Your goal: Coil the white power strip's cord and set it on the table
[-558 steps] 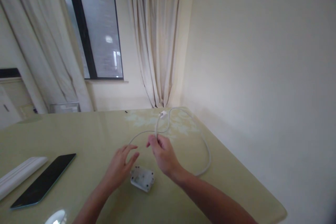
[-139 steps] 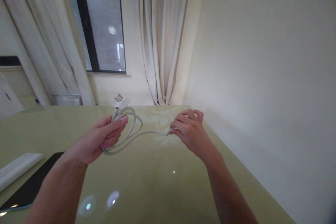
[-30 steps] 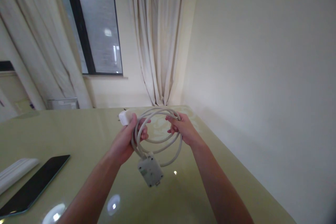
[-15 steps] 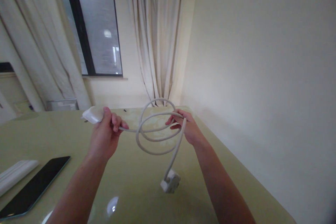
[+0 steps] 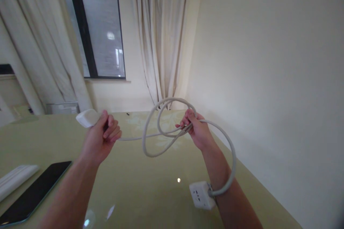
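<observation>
A white extension cord (image 5: 148, 156) spans both hands in loose loops above the table. My left hand (image 5: 98, 137) is closed round the cord close to its white plug (image 5: 87, 118), which sticks out past the thumb. My right hand (image 5: 197, 127) pinches several strands of the loops together. From there the cord arcs out to the right and down across my right forearm. At its end hangs a white socket block (image 5: 201, 195) beside that forearm, its socket holes showing. Parts of the cord inside both fists are hidden.
On the left of the pale green glossy table (image 5: 139, 193) lie a dark flat tablet-like slab (image 5: 37, 193) and a long white object (image 5: 17, 179). A tiny dark bit (image 5: 128, 114) sits near the far edge. A wall (image 5: 268, 96) runs along the right.
The socket block has swung right, and its cord now arcs outside my right wrist. My right fingers have closed on the loops. My left hand has moved slightly left with the plug.
</observation>
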`<action>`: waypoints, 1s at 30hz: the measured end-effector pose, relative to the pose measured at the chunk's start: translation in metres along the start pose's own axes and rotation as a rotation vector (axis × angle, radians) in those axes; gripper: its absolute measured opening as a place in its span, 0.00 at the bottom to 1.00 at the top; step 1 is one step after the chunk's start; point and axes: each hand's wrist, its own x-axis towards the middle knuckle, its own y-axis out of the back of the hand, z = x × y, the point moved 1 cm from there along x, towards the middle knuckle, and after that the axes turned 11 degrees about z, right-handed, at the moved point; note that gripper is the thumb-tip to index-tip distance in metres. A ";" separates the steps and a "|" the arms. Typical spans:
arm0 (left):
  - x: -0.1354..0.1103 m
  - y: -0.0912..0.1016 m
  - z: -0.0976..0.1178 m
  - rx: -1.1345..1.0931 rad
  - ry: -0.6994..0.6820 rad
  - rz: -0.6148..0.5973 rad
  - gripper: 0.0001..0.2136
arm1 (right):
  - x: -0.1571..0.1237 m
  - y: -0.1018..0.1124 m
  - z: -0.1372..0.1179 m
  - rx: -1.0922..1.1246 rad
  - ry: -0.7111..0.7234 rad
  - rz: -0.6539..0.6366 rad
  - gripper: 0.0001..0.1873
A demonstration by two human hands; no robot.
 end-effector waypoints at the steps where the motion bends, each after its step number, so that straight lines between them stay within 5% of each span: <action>1: -0.001 -0.001 -0.003 0.052 -0.003 -0.011 0.20 | -0.002 -0.001 0.000 -0.043 0.022 -0.005 0.28; 5: -0.009 -0.008 -0.016 0.233 0.021 -0.099 0.14 | -0.010 -0.005 -0.002 -0.186 0.096 -0.047 0.24; 12: -0.030 -0.028 -0.031 0.253 0.123 -0.303 0.24 | -0.021 -0.010 -0.010 -0.517 0.216 -0.088 0.18; 18: -0.050 -0.042 -0.050 0.269 0.318 -0.444 0.25 | -0.028 -0.015 -0.010 -0.911 0.545 -0.123 0.12; 24: -0.075 -0.062 -0.067 0.211 0.449 -0.491 0.24 | -0.030 -0.019 -0.008 -1.243 0.525 -0.016 0.05; 30: -0.096 -0.070 -0.081 0.055 0.509 -0.623 0.17 | -0.024 -0.010 -0.013 -1.145 0.588 0.095 0.08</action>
